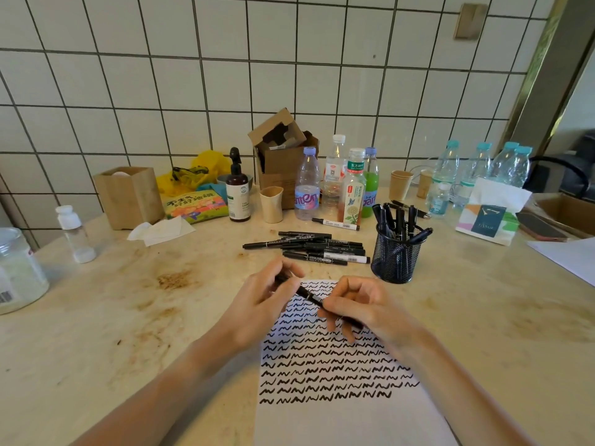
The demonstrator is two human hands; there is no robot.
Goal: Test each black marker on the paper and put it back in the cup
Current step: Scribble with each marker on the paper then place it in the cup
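Observation:
Both hands hold one black marker slantwise over the top of the white paper, which is covered in rows of black squiggles. My left hand pinches the marker's upper left end. My right hand grips its lower right part. Whether a cap is on cannot be told. The black mesh cup stands just right of the paper's top, with several black markers upright in it. A pile of loose black markers lies on the table behind my hands.
Along the tiled wall stand several water bottles, a brown pump bottle, paper cups, a cardboard box and a wooden box. A tissue pack lies right; a plastic jar stands far left.

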